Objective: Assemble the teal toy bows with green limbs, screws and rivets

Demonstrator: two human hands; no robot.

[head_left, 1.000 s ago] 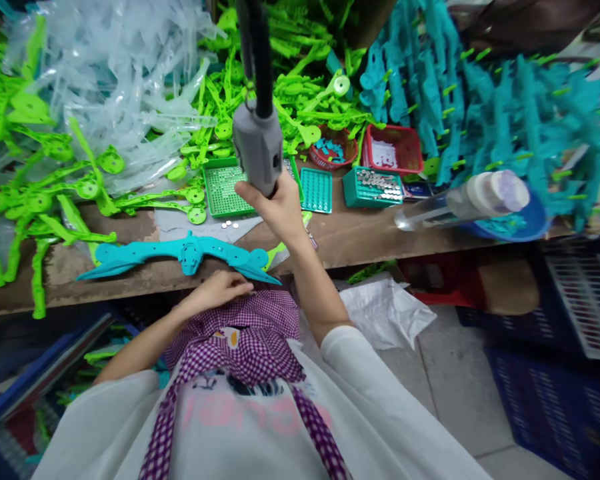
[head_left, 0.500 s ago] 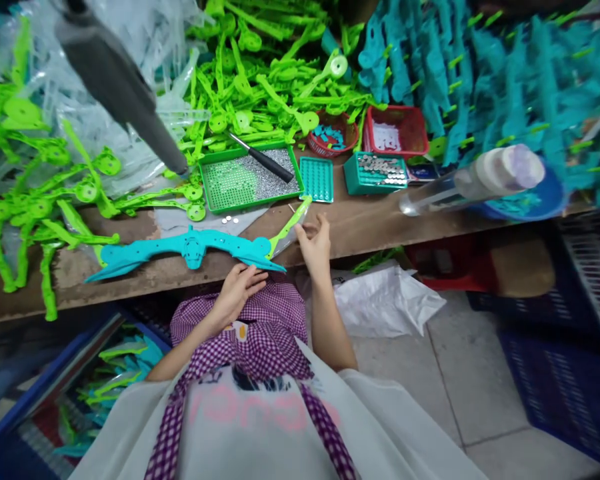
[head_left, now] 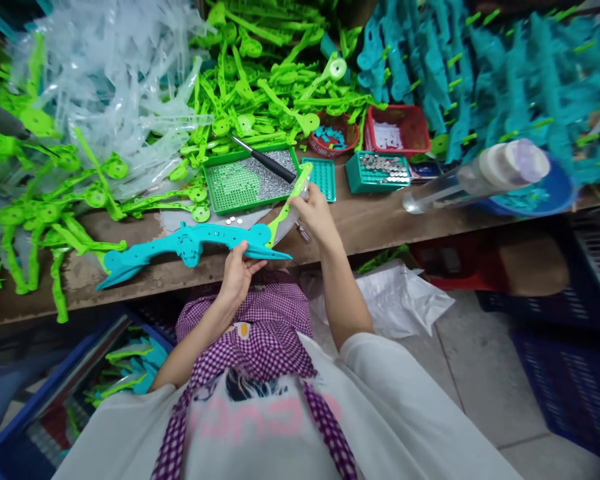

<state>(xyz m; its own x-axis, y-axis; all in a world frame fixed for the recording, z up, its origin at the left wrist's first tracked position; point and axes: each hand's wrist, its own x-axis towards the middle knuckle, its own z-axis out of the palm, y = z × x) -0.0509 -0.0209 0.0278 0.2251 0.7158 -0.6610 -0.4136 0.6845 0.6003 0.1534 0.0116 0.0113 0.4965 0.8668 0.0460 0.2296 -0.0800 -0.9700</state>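
A turquoise bow-shaped plastic part (head_left: pixel 220 235) lies along the front edge of the workbench. My left hand (head_left: pixel 237 270) grips its right end, thumb on top and the fingers partly hidden beneath. From that end a lime-green plastic arm (head_left: pixel 280 217) slants up and away, with a clear plastic strip along it. My right hand (head_left: pixel 313 207) pinches this arm near its upper end. Just below that hand, a small metal piece (head_left: pixel 303 232) rests on the bench. Several silver discs (head_left: pixel 234 221) lie behind the turquoise part.
Behind are a green tray (head_left: pixel 217 200) of tiny metal pieces with a black-handled tool (head_left: pixel 273 165), a teal box (head_left: pixel 363 180) of discs, and red baskets (head_left: pixel 423 143). Lime-green arms (head_left: pixel 275 87) are heaped beyond. A clear bottle (head_left: pixel 460 180) leans at right; a grey hanging tool (head_left: pixel 0 117) is at far left.
My right hand has closed on the green arm, which now reaches further up. My left thumb has come over the turquoise part, now tilted slightly. The grey hanging tool has swung left.
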